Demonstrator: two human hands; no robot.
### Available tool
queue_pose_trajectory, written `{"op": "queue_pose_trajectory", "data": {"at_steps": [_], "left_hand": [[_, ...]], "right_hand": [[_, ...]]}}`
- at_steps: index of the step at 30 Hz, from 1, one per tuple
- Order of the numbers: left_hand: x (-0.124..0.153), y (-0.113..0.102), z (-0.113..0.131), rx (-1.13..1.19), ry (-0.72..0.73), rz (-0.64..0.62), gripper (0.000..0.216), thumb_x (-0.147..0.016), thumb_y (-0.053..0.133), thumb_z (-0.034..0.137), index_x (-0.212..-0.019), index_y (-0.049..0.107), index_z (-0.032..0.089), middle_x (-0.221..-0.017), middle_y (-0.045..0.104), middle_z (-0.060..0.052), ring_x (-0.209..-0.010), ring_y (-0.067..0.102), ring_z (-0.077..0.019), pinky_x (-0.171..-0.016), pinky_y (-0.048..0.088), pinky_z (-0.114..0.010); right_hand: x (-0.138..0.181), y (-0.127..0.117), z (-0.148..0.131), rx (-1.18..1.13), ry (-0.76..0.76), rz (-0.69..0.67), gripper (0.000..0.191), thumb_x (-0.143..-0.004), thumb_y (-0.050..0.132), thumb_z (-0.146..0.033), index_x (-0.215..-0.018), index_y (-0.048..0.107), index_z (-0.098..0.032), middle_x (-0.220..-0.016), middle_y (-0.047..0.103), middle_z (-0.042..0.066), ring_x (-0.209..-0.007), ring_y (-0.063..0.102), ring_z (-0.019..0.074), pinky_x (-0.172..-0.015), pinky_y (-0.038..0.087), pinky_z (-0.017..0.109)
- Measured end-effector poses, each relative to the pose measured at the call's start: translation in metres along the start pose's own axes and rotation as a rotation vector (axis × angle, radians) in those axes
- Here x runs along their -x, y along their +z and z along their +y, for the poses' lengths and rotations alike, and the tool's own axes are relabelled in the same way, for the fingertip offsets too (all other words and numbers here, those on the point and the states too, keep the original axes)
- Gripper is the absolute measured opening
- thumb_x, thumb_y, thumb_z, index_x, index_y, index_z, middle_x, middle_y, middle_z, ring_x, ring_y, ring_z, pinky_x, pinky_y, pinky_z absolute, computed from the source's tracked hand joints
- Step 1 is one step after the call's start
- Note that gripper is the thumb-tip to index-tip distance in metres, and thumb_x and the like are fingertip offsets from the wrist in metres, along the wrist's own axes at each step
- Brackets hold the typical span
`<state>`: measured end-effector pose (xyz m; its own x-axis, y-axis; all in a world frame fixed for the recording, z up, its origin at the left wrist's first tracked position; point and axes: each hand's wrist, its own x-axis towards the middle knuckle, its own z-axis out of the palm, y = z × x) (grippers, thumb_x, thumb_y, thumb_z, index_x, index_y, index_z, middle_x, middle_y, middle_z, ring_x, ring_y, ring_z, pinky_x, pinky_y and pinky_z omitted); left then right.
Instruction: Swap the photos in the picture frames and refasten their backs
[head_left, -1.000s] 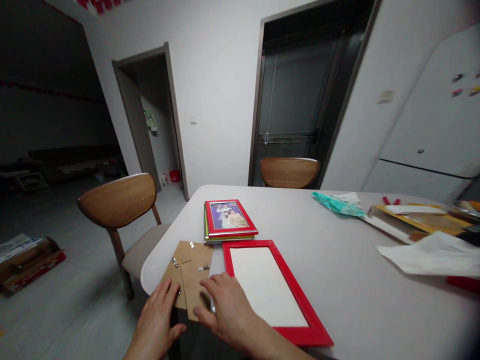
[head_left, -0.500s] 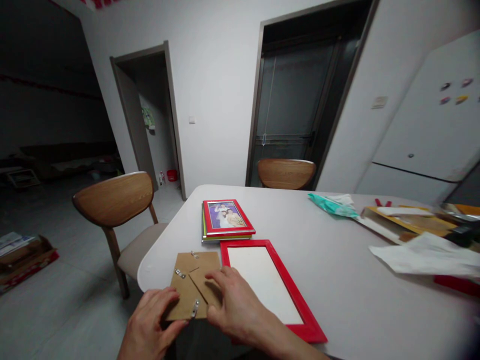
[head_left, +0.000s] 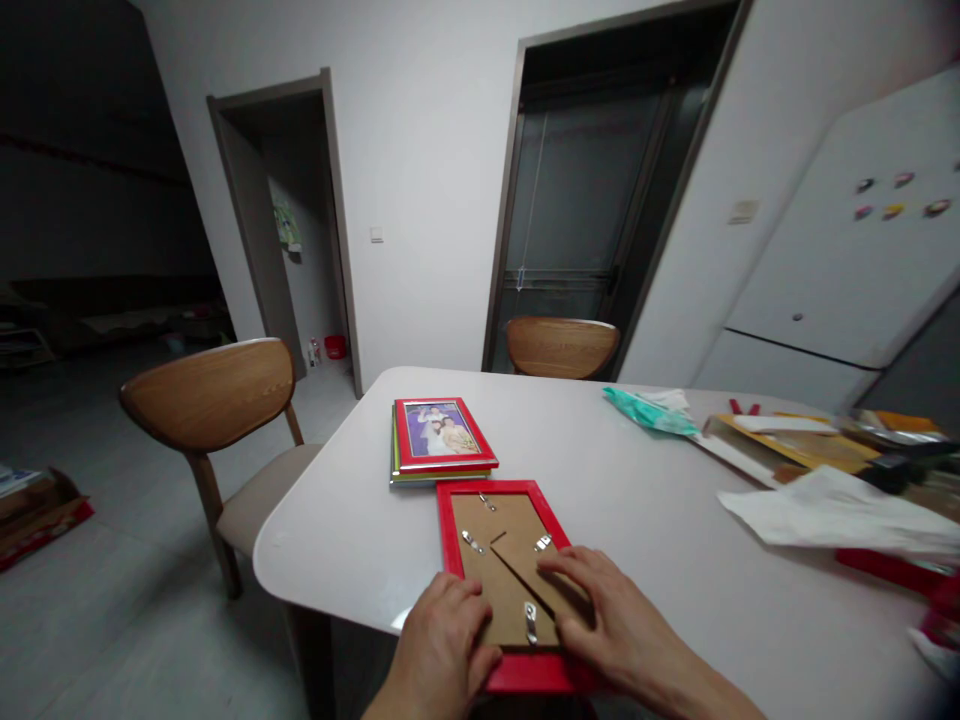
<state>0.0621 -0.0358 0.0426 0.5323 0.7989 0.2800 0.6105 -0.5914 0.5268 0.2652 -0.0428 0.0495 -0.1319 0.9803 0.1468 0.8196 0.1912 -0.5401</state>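
A red picture frame [head_left: 448,525] lies at the near edge of the table, back side up. Its brown backing board [head_left: 499,590], with small metal clips and an easel flap, sits over the opening inside the red border. My left hand [head_left: 444,645] curls over the board's lower left edge, thumb near the bottom corner. My right hand [head_left: 619,625] is closed around the flap on the right part of the board. The right edge of the board is partly hidden by that hand.
Beyond the frame is a stack of framed pictures, a red-framed photo [head_left: 442,435] on top. Teal packaging [head_left: 649,410], white paper [head_left: 840,512] and a cardboard box [head_left: 742,450] lie to the right. Wooden chairs [head_left: 214,395] stand at the left and far sides.
Both hands have carried the backing board rightward, from beside the red frame onto it. The board now covers the white sheet seen in the frame's opening. The view has shifted slightly.
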Motion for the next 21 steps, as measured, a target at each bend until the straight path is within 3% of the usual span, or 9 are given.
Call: {"op": "queue_pose_trajectory", "data": {"at_steps": [9,14,21], "left_hand": [[0.001,-0.005,-0.007,-0.06,-0.043,-0.03,0.021,-0.064,0.06,0.013,-0.085,0.06,0.018,-0.101,0.061,-0.005,-0.098,0.05,-0.0209,-0.089,0.038,-0.035],[0.008,-0.012,-0.01,-0.072,-0.058,-0.05,0.014,-0.064,0.063,0.026,-0.076,0.061,0.02,-0.101,0.062,-0.005,-0.101,0.049,-0.0225,-0.09,0.035,-0.039],[0.015,-0.005,-0.02,-0.055,0.005,-0.15,0.046,-0.054,0.069,0.043,-0.092,0.055,0.021,-0.121,0.049,-0.008,-0.114,0.04,-0.0248,-0.098,0.022,-0.047]], "right_hand": [[-0.01,0.022,-0.003,0.049,-0.055,0.09,0.032,-0.062,0.049,-0.019,-0.092,0.059,-0.018,-0.097,0.054,0.008,-0.091,0.046,0.0214,-0.083,0.036,0.035],[-0.012,0.027,-0.005,0.106,-0.08,0.08,0.03,-0.063,0.049,-0.018,-0.09,0.061,-0.019,-0.094,0.054,0.007,-0.09,0.045,0.0212,-0.08,0.036,0.033],[-0.013,0.035,-0.01,0.187,-0.153,0.073,0.028,-0.068,0.047,-0.019,-0.092,0.061,-0.021,-0.094,0.053,0.007,-0.088,0.046,0.0205,-0.076,0.037,0.033]]}}
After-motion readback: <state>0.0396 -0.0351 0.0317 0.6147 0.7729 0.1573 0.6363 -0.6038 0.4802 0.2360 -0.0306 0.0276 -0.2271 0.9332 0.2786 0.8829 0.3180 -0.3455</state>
